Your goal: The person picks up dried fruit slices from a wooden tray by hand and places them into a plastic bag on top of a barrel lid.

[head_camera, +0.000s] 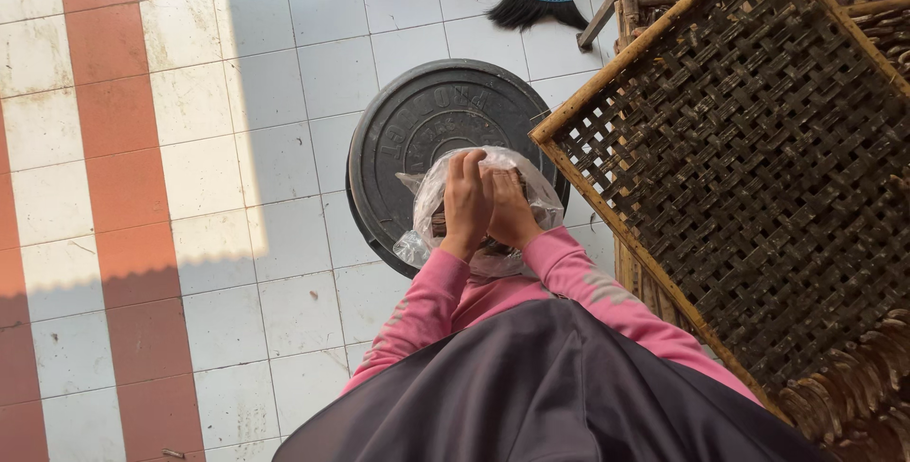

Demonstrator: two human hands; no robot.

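Both hands press together on a clear plastic bag [479, 206] holding something dark, directly above the round black weight plate [417, 130] on the tiled floor [190, 140]. The left hand [466, 201] lies flat over the bag's top, fingers closed and pointing away from the body; the right hand [512, 211] touches it, cupping the bag's right side. The bag bulges out beyond both hands, equally near each. A woven bamboo tray [749, 168] slants just right of the plate, and a blue broom [536, 0] lies beyond it.
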